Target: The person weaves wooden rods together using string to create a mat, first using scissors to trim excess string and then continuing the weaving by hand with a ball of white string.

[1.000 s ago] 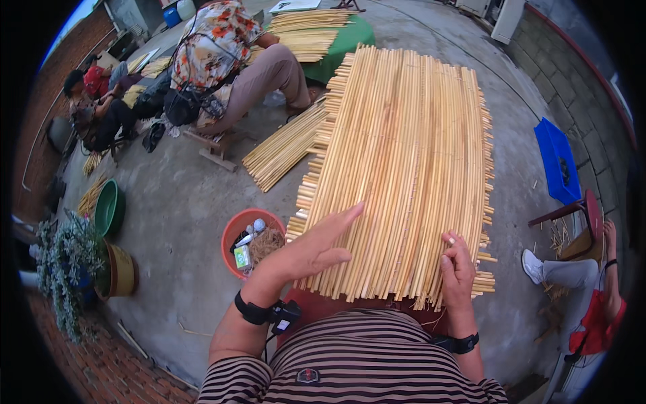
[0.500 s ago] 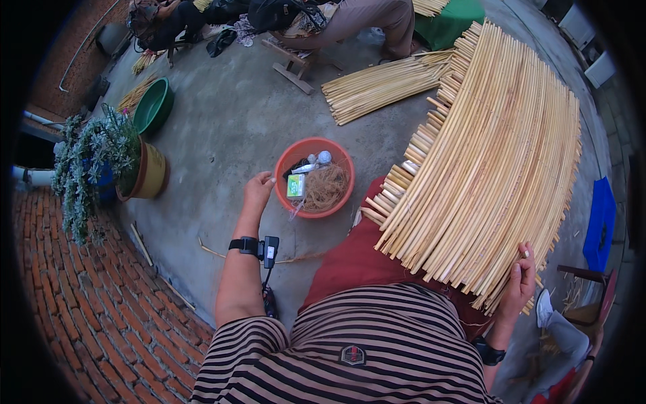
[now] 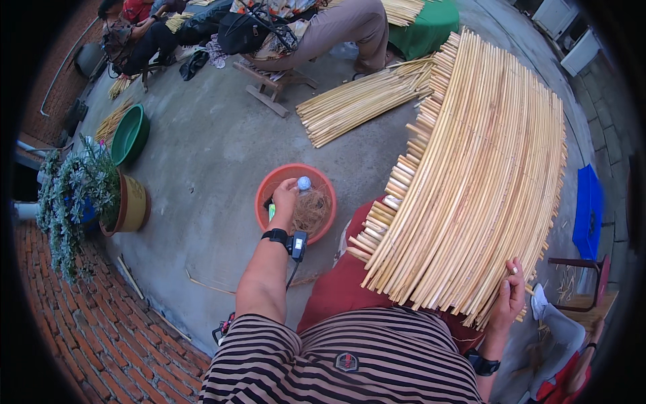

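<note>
A large mat of pale reed stalks (image 3: 464,182), bound side by side, lies slanting across my lap. At its near right corner my right hand (image 3: 511,296) is closed on the edge, with a small white spot showing at a fingertip. My left hand (image 3: 285,195) reaches over an orange basin (image 3: 262,185) on the floor, fingers curled together and pointing down. What they pinch, if anything, is hidden. Right beside the fingertips lies a pale blue ball (image 3: 304,183). Brown tangled fibre (image 3: 313,210) fills the basin's right part, and a green box (image 3: 272,210) is mostly covered by my hand.
A flat bundle of reeds (image 3: 363,101) lies on the concrete beyond the basin. Past it, a person (image 3: 343,34) sits on a low wooden stool (image 3: 268,94). Potted plants (image 3: 134,205), a green tub (image 3: 130,135) and brick paving are left. A blue crate (image 3: 587,212) and another person (image 3: 565,343) are right.
My left hand has moved from left of the orange basin into it, beside the ball. My right hand stays at the mat's corner. The view has shifted slightly.
</note>
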Demonstrator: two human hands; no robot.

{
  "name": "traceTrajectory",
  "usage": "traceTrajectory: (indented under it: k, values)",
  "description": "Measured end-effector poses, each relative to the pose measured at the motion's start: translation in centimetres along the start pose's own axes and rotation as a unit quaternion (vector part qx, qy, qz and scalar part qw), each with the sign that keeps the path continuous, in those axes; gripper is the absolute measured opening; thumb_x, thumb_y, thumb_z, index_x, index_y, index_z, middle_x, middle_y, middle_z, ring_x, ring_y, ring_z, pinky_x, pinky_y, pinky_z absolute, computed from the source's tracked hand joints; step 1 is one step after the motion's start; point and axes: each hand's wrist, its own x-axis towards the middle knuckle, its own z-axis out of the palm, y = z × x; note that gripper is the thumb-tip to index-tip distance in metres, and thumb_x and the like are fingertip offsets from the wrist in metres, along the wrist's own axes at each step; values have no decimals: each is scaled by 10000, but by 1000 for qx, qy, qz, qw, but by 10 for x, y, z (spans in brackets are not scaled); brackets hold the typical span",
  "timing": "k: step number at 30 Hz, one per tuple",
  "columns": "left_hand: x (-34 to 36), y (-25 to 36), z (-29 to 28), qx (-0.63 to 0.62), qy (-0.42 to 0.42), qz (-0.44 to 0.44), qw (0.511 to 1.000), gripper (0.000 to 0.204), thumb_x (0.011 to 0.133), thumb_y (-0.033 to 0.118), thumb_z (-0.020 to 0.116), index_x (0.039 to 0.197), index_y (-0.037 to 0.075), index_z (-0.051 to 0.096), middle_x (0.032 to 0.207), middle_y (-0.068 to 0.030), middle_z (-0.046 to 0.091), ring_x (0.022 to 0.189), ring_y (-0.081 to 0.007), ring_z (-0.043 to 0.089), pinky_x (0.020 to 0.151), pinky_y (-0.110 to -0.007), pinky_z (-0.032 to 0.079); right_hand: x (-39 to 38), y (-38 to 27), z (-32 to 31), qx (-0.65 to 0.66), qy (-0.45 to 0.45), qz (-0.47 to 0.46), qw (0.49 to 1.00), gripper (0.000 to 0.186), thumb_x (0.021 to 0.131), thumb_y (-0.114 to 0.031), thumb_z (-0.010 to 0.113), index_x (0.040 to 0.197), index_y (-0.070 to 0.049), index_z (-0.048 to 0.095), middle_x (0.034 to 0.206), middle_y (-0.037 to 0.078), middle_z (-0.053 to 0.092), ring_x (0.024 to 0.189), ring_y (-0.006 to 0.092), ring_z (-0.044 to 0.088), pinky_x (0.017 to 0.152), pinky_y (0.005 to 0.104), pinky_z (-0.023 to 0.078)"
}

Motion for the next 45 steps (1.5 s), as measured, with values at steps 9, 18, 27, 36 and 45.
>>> traceTrajectory:
  k: [9, 18, 27, 36, 45]
  values:
    - [70, -91, 22, 202, -81, -77, 973, 350, 758, -16, 570, 1104, 5, 619, 1041, -147, 656, 972, -253, 626, 866, -331, 470, 15, -10, -11, -86, 25, -18, 996, 44, 774, -6, 573, 800, -28, 545, 1010, 154, 645, 1138, 338, 532, 1009, 463, 347]
    - [27, -50, 100, 109, -169, -112, 973, 281, 903, 225, 431, 1039, 8, 547, 1003, -155, 603, 916, -288, 593, 817, -396, 488, 16, -1, -23, -108, 5, -9, 994, 20, 779, -45, 593, 785, -35, 576, 979, 135, 659, 1112, 333, 555, 994, 459, 364]
    - [-12, -7, 91, 191, -70, 15, 979, 356, 872, 253, 523, 1129, 16, 460, 1073, -173, 455, 974, -328, 472, 866, -411, 407, 20, 0, -29, -99, -8, -17, 995, 29, 779, -22, 588, 793, -27, 563, 995, 124, 659, 1113, 327, 554, 993, 467, 371]
    - [-23, -20, -38, 362, 78, 232, 899, 495, 878, 189, 469, 1358, 92, 396, 1097, -117, 432, 941, -256, 504, 798, -371, 440, 21, 0, -28, -4, 0, -71, 997, 33, 778, -19, 585, 784, -16, 553, 922, 133, 645, 1066, 321, 576, 974, 445, 392]
    - [-87, 31, -88, -331, -6, -284, 900, 240, 843, 314, 581, 899, 88, 524, 788, -57, 539, 670, -151, 508, 497, -250, 384, 15, 13, -43, 59, 10, -82, 995, 41, 800, -50, 583, 804, -11, 569, 946, 118, 641, 1049, 297, 580, 980, 440, 391]
